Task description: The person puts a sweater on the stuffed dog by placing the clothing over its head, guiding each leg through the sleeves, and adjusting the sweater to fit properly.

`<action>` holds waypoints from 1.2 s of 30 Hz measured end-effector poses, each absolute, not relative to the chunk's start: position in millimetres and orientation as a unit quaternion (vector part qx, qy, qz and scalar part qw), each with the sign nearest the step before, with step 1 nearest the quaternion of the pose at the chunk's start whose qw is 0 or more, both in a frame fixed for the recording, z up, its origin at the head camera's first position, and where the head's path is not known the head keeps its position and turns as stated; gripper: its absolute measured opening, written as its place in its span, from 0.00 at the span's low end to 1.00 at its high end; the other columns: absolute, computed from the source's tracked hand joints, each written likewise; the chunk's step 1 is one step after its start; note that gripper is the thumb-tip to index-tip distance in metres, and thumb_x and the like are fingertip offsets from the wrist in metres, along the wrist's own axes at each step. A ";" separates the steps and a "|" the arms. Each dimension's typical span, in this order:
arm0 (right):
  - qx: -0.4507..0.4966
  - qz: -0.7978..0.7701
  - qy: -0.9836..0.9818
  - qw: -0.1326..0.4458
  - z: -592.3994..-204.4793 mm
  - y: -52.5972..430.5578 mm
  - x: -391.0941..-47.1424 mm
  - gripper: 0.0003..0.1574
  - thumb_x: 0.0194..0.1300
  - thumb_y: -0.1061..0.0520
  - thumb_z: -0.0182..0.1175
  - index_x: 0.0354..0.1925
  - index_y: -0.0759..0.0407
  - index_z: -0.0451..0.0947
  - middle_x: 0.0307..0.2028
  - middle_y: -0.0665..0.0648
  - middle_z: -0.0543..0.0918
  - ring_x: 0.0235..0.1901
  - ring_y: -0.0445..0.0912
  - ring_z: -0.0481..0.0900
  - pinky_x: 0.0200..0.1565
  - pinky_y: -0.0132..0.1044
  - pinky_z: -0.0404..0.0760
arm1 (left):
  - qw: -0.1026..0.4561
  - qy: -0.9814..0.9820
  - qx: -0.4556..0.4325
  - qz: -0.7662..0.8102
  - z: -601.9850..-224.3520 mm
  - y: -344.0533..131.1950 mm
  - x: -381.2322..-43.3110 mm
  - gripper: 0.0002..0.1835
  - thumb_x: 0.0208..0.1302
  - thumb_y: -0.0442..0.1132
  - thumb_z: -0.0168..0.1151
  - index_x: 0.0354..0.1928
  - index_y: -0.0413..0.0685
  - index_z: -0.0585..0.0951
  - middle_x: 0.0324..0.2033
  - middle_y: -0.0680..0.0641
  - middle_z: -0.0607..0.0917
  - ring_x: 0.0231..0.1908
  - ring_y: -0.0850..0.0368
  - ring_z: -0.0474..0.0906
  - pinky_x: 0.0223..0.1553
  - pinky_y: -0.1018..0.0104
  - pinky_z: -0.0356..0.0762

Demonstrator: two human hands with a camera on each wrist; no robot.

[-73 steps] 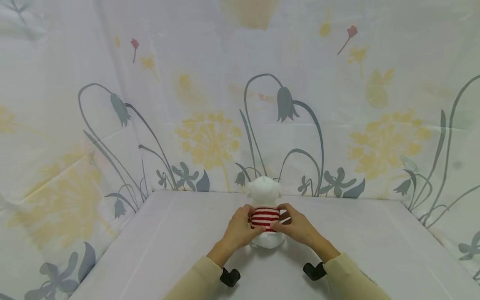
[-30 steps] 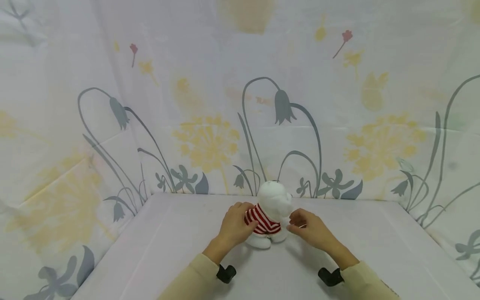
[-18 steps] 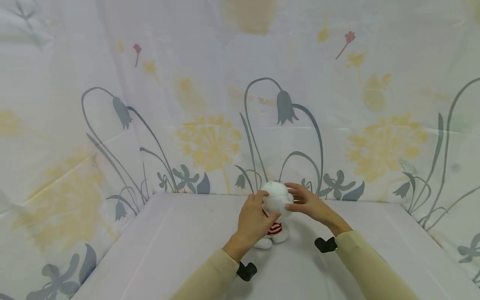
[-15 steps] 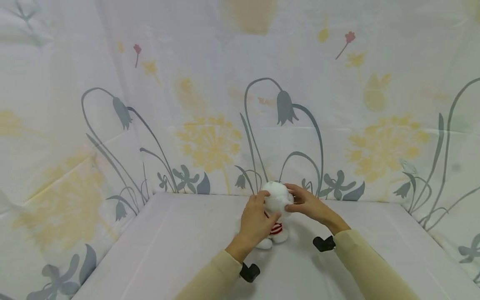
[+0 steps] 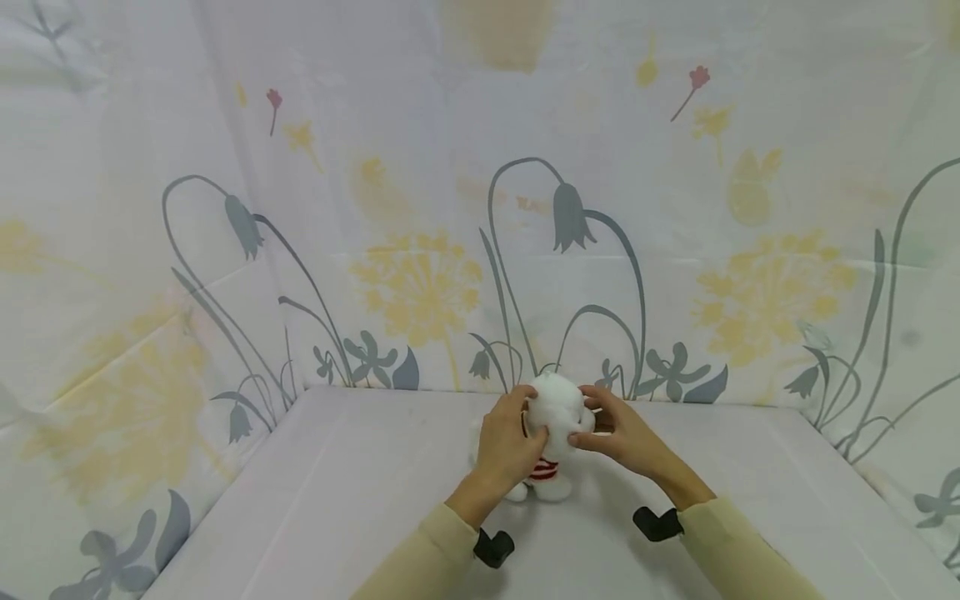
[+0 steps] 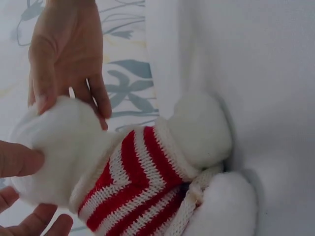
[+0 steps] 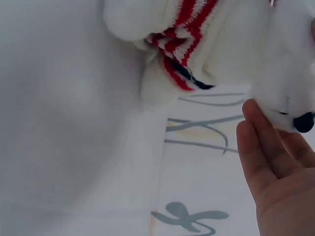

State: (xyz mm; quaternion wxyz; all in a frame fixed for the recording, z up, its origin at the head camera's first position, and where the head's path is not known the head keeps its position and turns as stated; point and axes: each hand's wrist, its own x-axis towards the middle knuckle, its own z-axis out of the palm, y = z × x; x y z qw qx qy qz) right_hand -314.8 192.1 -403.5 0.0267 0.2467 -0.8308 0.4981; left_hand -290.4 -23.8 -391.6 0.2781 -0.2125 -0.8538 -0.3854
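A white plush toy (image 5: 555,408) in a red and white striped knit sweater (image 6: 140,179) sits upright on the table, its head between my two hands. My left hand (image 5: 506,446) holds the left side of the head, thumb (image 6: 19,160) on the near side. From the right, my right hand (image 5: 626,433) grips the muzzle side between thumb and fingers. In the right wrist view its fingers (image 7: 258,140) touch the head beside the black nose (image 7: 303,122). My left hand covers part of the toy's body in the head view.
A white-covered table (image 5: 360,467) reaches back to a floral-print curtain (image 5: 420,167) close behind the toy. More of this cloth hangs along the left and right sides. Black wrist mounts (image 5: 493,548) sit below both sleeves.
The toy was turned to the right from having its back to me. Both hands moved up from the sweater to the head. Lately the right hand has come slightly lower and the feet have shifted.
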 end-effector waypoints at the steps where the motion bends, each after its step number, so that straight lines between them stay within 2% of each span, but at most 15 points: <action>1: 0.246 0.498 -0.831 0.035 -404.5 191.3 -310.9 0.47 0.55 0.49 0.70 0.68 0.50 0.58 0.56 0.64 0.70 0.50 0.54 0.77 0.47 0.46 0.78 | 0.273 -0.853 -0.223 -0.385 -391.2 -26.1 -291.0 0.22 0.51 0.33 0.66 0.51 0.47 0.74 0.38 0.45 0.82 0.40 0.51 0.79 0.41 0.55 0.75; 7: 0.240 0.487 -0.834 0.099 -407.9 181.4 -285.3 0.36 0.57 0.50 0.69 0.61 0.47 0.65 0.46 0.57 0.78 0.43 0.47 0.80 0.47 0.49 0.78 | 0.212 -0.845 -0.282 -0.401 -385.0 -44.0 -299.3 0.23 0.54 0.24 0.59 0.54 0.45 0.73 0.44 0.40 0.83 0.46 0.47 0.80 0.47 0.53 0.76; 11: 0.242 0.470 -0.839 0.128 -407.2 177.1 -274.1 0.31 0.60 0.50 0.67 0.59 0.48 0.67 0.42 0.53 0.79 0.40 0.43 0.80 0.45 0.44 0.80 | 0.180 -0.846 -0.289 -0.410 -383.8 -53.4 -303.7 0.24 0.56 0.22 0.56 0.55 0.46 0.74 0.47 0.40 0.83 0.51 0.47 0.78 0.51 0.50 0.74; 14: 0.230 0.452 -0.846 0.166 -403.6 178.8 -275.6 0.23 0.64 0.51 0.62 0.56 0.51 0.69 0.39 0.51 0.80 0.37 0.43 0.81 0.41 0.39 0.79 | 0.199 -0.837 -0.288 -0.420 -386.0 -57.1 -302.3 0.22 0.58 0.22 0.54 0.54 0.44 0.75 0.46 0.40 0.81 0.49 0.47 0.78 0.48 0.52 0.76; 17: 0.211 0.441 -0.850 0.194 -399.1 183.0 -286.0 0.18 0.68 0.51 0.57 0.54 0.54 0.70 0.38 0.53 0.80 0.36 0.43 0.81 0.38 0.37 0.78 | 0.245 -0.827 -0.277 -0.423 -387.1 -57.0 -294.0 0.17 0.58 0.25 0.56 0.50 0.42 0.77 0.42 0.41 0.80 0.43 0.49 0.78 0.43 0.57 0.77; 20: 0.214 0.462 -0.844 0.167 -395.8 187.6 -299.8 0.22 0.69 0.51 0.56 0.58 0.54 0.68 0.41 0.56 0.80 0.36 0.46 0.80 0.38 0.39 0.78 | 0.270 -0.834 -0.264 -0.403 -386.2 -53.3 -279.8 0.16 0.57 0.33 0.63 0.48 0.42 0.77 0.37 0.43 0.79 0.37 0.51 0.77 0.37 0.61 0.76; 23: 0.250 0.473 -0.838 0.110 -395.1 190.7 -311.3 0.27 0.69 0.52 0.56 0.63 0.54 0.66 0.42 0.60 0.79 0.37 0.47 0.81 0.39 0.41 0.78 | 0.258 -0.853 -0.258 -0.373 -385.0 -48.3 -266.5 0.19 0.55 0.38 0.67 0.49 0.43 0.76 0.35 0.44 0.78 0.32 0.54 0.76 0.31 0.66 0.74; 27: 0.283 0.478 -0.829 0.067 -393.2 189.3 -315.8 0.28 0.68 0.54 0.57 0.64 0.54 0.66 0.40 0.60 0.79 0.35 0.48 0.82 0.40 0.40 0.79 | 0.244 -0.869 -0.249 -0.351 -382.6 -42.7 -259.2 0.23 0.56 0.37 0.68 0.53 0.44 0.74 0.38 0.44 0.78 0.31 0.56 0.77 0.31 0.66 0.75; 32: 0.250 0.478 -0.839 0.069 -391.6 178.9 -305.9 0.29 0.64 0.49 0.63 0.61 0.51 0.69 0.36 0.57 0.79 0.32 0.48 0.80 0.37 0.39 0.78 | 0.258 -0.856 -0.252 -0.371 -384.5 -45.1 -265.4 0.23 0.54 0.32 0.68 0.53 0.42 0.75 0.43 0.42 0.81 0.42 0.49 0.80 0.40 0.56 0.78; 36: 0.213 0.462 -0.854 0.113 -392.5 167.9 -292.1 0.29 0.60 0.44 0.65 0.57 0.49 0.70 0.31 0.52 0.78 0.29 0.46 0.78 0.33 0.38 0.76 | 0.237 -0.837 -0.269 -0.414 -389.0 -55.0 -277.3 0.23 0.53 0.27 0.66 0.53 0.42 0.75 0.46 0.41 0.82 0.45 0.50 0.80 0.43 0.57 0.79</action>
